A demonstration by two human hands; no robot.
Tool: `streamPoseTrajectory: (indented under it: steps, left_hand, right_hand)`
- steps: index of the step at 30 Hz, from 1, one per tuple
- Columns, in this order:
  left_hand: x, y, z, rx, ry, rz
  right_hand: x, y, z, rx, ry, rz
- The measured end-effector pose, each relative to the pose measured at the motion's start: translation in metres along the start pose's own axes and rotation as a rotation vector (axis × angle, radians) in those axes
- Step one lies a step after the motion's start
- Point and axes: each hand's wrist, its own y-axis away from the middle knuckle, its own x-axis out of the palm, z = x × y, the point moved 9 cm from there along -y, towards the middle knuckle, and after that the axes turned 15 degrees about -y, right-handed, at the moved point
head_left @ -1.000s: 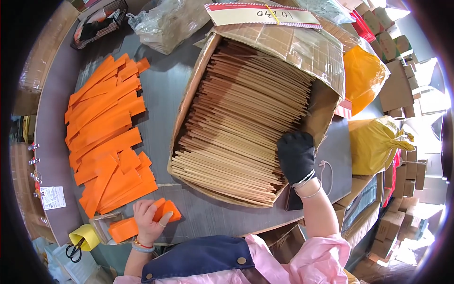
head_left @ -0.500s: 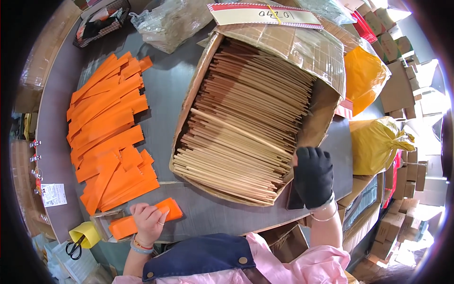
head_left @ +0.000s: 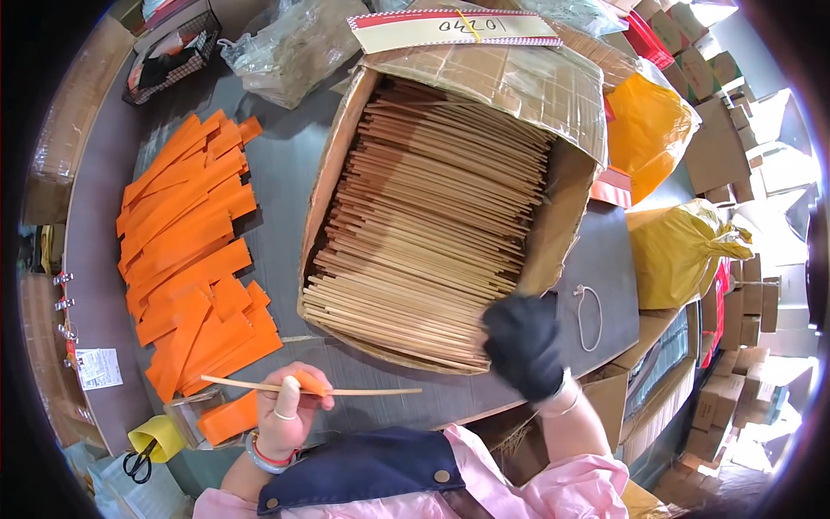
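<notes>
My left hand [head_left: 290,410], bare, is closed on a thin wooden stick [head_left: 372,392] lying nearly level and on an orange strip [head_left: 310,382] folded against it. At the near right corner of the cardboard box [head_left: 553,255], my right hand [head_left: 526,346] wears a black glove with bare fingertips; its fingers are smeared by motion. Inside the box lie many wooden sticks [head_left: 432,199], roughly parallel. Overlapping orange strips [head_left: 186,242] cover the table's left part. A smaller orange stack [head_left: 230,419] sits beside my left hand in a clear holder [head_left: 184,415].
Black scissors [head_left: 138,463] stick out of a yellow container [head_left: 159,437] at the near left. A white loop [head_left: 590,318] lies right of the box. Yellow bags [head_left: 683,251], a plastic bag [head_left: 290,56] and a wire basket [head_left: 173,60] stand around the table [head_left: 285,164].
A single stick that lay across the others in the box, by my right hand, is gone from there; my left hand now holds a stick with an orange strip. My right hand has moved left and nearer.
</notes>
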Motion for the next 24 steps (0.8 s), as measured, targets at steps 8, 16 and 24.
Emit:
streamPoseTrajectory:
  steps: [8, 16, 24]
  left_hand:
    - [-0.006, -0.003, 0.012, -0.054, -0.009, -0.024]
    - [-0.01, -0.004, 0.018, -0.074, -0.013, -0.025]
    - [0.001, 0.0, 0.027, -0.114, -0.08, 0.098]
  right_hand:
    - [0.018, -0.009, -0.06, 0.057, 0.558, 0.112]
    - [0.029, -0.012, -0.072, 0.098, 0.674, 0.118]
    - [-0.027, -0.003, -0.022, 0.155, 0.438, -0.07]
